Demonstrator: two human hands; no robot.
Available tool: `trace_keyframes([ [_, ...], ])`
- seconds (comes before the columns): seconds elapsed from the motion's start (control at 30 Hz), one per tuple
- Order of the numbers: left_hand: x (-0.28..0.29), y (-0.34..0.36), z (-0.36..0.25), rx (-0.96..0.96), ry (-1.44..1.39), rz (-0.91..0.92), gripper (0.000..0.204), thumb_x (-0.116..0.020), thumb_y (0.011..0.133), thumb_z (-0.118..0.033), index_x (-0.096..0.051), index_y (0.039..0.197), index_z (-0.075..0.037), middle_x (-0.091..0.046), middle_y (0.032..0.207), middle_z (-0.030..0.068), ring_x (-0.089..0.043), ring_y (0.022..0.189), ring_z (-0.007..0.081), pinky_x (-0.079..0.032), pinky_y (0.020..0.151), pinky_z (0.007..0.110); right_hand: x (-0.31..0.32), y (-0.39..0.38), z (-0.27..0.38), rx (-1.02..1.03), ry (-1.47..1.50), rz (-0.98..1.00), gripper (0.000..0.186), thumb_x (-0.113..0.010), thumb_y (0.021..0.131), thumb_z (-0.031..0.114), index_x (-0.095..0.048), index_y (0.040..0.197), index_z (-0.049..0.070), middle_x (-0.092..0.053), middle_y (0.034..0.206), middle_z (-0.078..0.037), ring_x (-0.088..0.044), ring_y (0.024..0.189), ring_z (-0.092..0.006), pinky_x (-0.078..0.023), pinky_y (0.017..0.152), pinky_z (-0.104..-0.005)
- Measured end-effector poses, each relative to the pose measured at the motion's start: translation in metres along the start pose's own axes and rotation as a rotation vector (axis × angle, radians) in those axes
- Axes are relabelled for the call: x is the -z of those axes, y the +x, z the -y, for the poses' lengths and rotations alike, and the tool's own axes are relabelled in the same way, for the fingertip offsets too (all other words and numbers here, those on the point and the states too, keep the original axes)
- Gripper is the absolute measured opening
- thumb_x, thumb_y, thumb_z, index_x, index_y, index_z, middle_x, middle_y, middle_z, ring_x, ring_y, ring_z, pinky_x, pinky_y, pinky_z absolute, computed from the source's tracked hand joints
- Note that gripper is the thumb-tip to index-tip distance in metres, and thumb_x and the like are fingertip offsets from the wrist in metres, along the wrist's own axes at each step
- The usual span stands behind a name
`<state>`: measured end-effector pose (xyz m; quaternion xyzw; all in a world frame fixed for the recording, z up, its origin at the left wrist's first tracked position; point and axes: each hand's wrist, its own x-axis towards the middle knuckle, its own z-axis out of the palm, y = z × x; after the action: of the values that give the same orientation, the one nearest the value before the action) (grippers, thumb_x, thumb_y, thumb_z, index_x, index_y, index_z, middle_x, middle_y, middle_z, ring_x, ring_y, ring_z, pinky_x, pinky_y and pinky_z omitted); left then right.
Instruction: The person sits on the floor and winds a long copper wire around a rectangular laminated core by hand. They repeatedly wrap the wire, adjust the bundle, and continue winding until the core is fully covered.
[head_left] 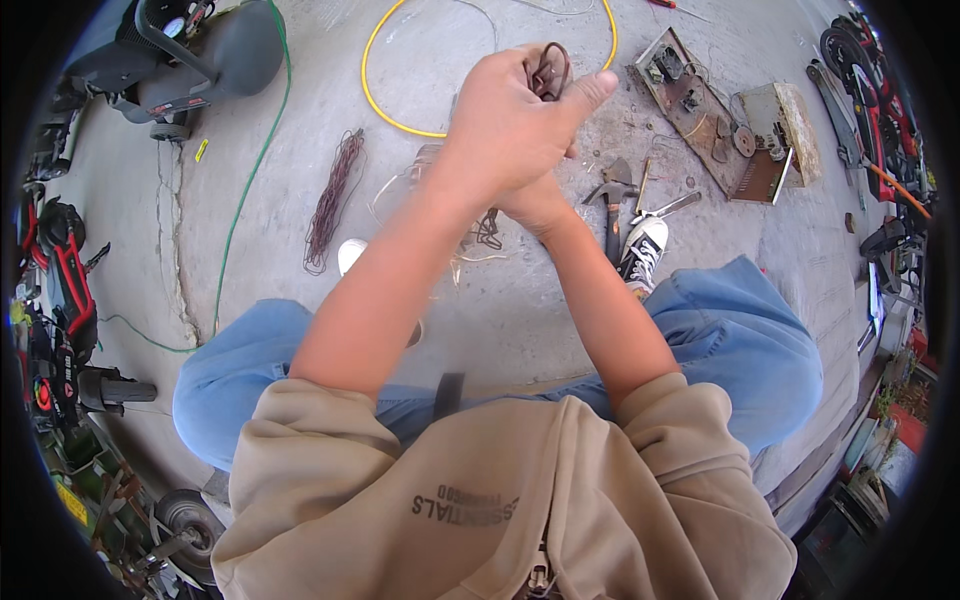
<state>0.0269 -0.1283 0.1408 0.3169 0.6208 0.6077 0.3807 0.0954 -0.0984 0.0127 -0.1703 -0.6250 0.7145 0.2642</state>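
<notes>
My left hand (pixel 510 120) is raised in front of me, its fingers curled round a bundle of dark reddish-brown wire (pixel 552 75). Loops of the wire stick out beside the thumb, which points away to the right. Just below, and partly covered by the left hand, is my right hand (pixel 537 205); its fingers are hidden. A few bent loops of similar wire (pixel 488 230) show below the hands, and I cannot tell whether they hang or lie on the floor. A long tied bundle of thin brown wire (pixel 335 200) lies on the concrete to the left.
A hammer (pixel 613 205) and pliers (pixel 668 208) lie by my right shoe (pixel 642 250). Beyond them is a rusty opened metal panel with parts (pixel 700 120). A yellow hose (pixel 372 90) loops ahead. At left, a green hose (pixel 248 190) runs past a black air compressor (pixel 215 60).
</notes>
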Motion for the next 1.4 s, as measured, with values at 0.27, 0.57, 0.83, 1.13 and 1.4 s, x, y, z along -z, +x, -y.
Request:
trace_keyframes([
  [0.27, -0.032, 0.026, 0.022, -0.077, -0.222, 0.017, 0.047, -0.067, 0.089, -0.028, -0.040, 0.056, -0.008, -0.037, 0.054, -0.0067, -0.029, 0.055, 0.0061, -0.025, 0.047, 0.028, 0.009, -0.023, -0.043, 0.081, -0.115, -0.394, 0.029, -0.065, 0.084, 0.016, -0.054, 0.062, 0.001, -0.052, 0.060, 0.005, -0.044, 0.060, -0.0025, -0.036, 0.051, -0.0264],
  [0.57, -0.075, 0.009, 0.034, -0.352, 0.009, -0.017, 0.047, -0.065, 0.091, -0.028, -0.042, 0.056, -0.008, -0.035, 0.048, -0.0051, -0.031, 0.045, 0.0076, -0.026, 0.043, 0.027, 0.015, -0.025, -0.058, -0.232, 0.357, -0.450, 0.035, -0.058, 0.095, 0.023, -0.040, 0.066, 0.013, -0.038, 0.052, 0.003, -0.035, 0.044, -0.0101, -0.031, 0.043, -0.0277],
  [0.83, -0.106, 0.006, 0.046, -0.471, 0.362, -0.085, 0.044, -0.067, 0.087, -0.036, -0.050, 0.059, -0.006, -0.050, 0.049, 0.0058, -0.048, 0.044, 0.0229, -0.036, 0.045, 0.034, 0.004, -0.020, -0.059, -0.172, 0.205, -0.697, 0.039, -0.054, 0.096, 0.022, -0.039, 0.061, 0.013, -0.037, 0.049, 0.002, -0.034, 0.043, -0.0103, -0.028, 0.045, -0.0278],
  [1.13, -0.015, 0.040, 0.099, -0.577, 0.566, 0.038, 0.061, -0.063, 0.085, -0.054, -0.058, 0.114, 0.000, -0.064, 0.101, 0.0159, -0.061, 0.099, 0.0281, -0.041, 0.097, 0.038, 0.100, -0.014, -0.098, -0.327, -0.021, -0.834, 0.035, -0.059, 0.095, 0.034, -0.056, 0.093, 0.000, -0.057, 0.064, -0.005, -0.051, 0.055, -0.0140, -0.043, 0.052, -0.0320],
  [1.4, 0.200, 0.015, 0.252, 0.603, -0.082, -0.186, 0.033, -0.050, 0.098, -0.018, -0.054, 0.121, 0.005, -0.065, 0.111, 0.0166, -0.060, 0.109, 0.0228, -0.049, 0.094, 0.037, 0.086, -0.030, -0.095, -0.404, 0.337, -1.138, 0.037, -0.061, 0.093, 0.034, -0.050, 0.069, 0.007, -0.054, 0.061, -0.006, -0.046, 0.045, -0.0135, -0.029, 0.037, -0.0292],
])
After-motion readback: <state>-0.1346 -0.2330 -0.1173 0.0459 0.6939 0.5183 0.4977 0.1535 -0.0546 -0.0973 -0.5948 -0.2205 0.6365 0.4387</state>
